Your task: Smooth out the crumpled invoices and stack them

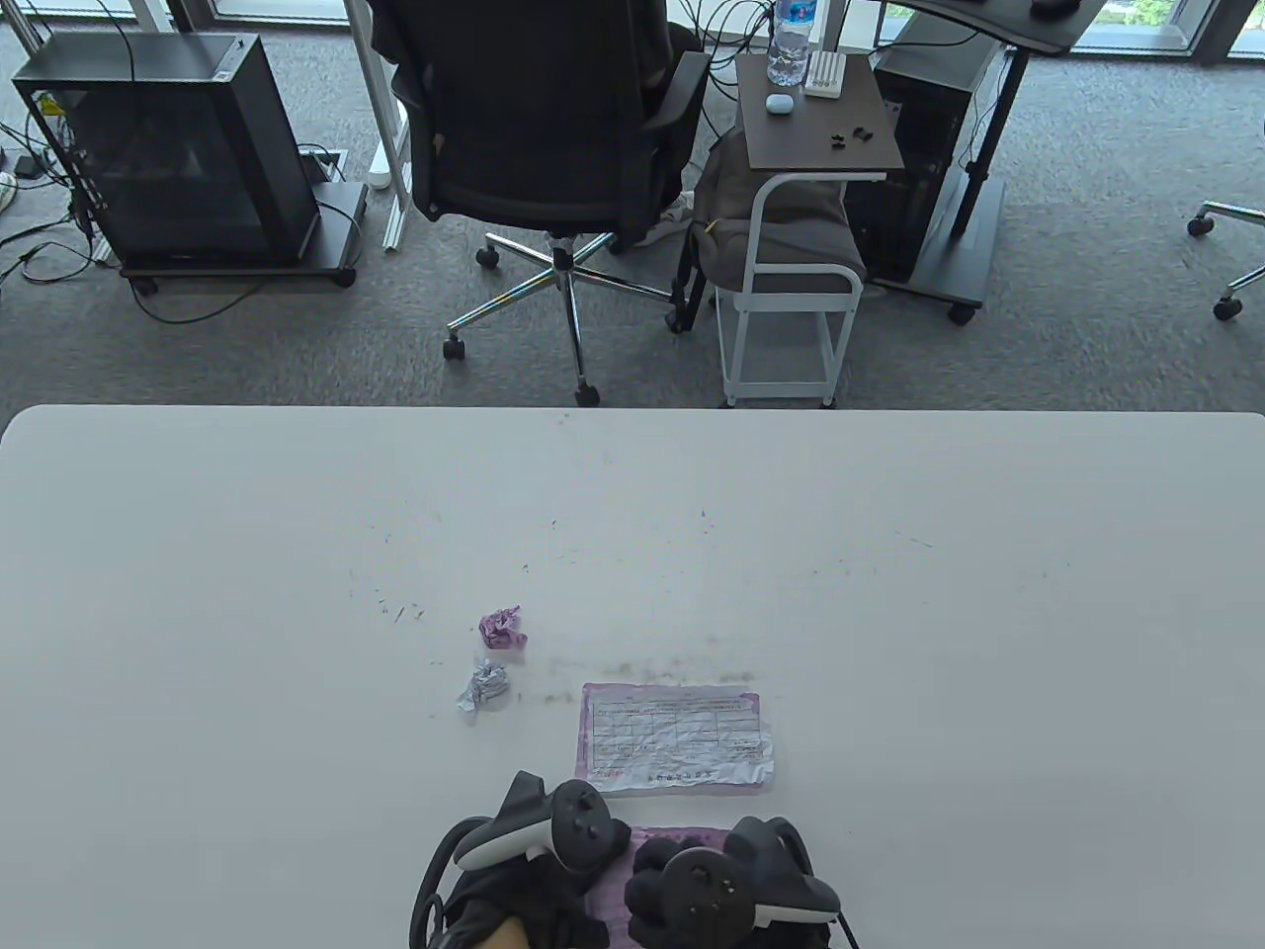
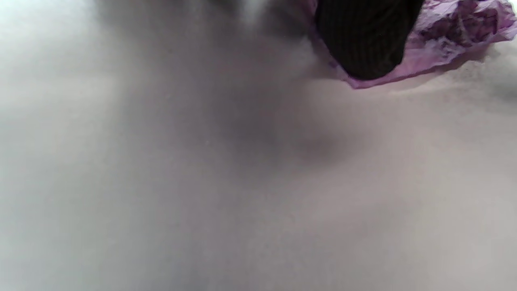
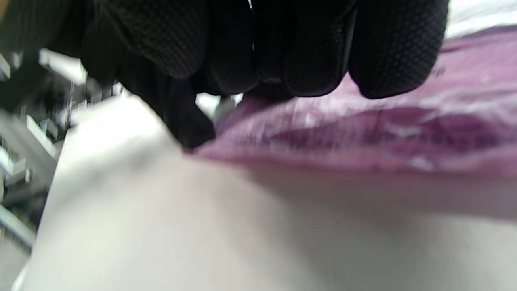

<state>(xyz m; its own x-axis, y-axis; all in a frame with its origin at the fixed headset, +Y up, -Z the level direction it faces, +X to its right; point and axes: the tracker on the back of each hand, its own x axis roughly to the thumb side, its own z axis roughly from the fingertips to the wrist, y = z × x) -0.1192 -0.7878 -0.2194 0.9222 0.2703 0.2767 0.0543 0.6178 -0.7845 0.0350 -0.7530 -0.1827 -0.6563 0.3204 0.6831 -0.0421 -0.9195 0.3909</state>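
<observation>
A pink invoice (image 1: 615, 883) lies at the table's near edge, mostly hidden under both hands. My left hand (image 1: 549, 883) is on its left part; in the left wrist view one gloved fingertip (image 2: 365, 44) presses the wrinkled pink sheet (image 2: 456, 32). My right hand (image 1: 675, 875) is on its right part; in the right wrist view its curled fingers (image 3: 282, 52) and thumb grip the pink sheet (image 3: 363, 133). A flattened invoice (image 1: 675, 736) lies just beyond the hands. A crumpled pink ball (image 1: 502, 628) and a crumpled whitish ball (image 1: 483, 685) lie to the left.
The white table (image 1: 889, 593) runs wide to both sides and to the far edge. An office chair (image 1: 553, 129), a small side cart (image 1: 791, 247) and a black cabinet (image 1: 188, 158) stand on the floor beyond it.
</observation>
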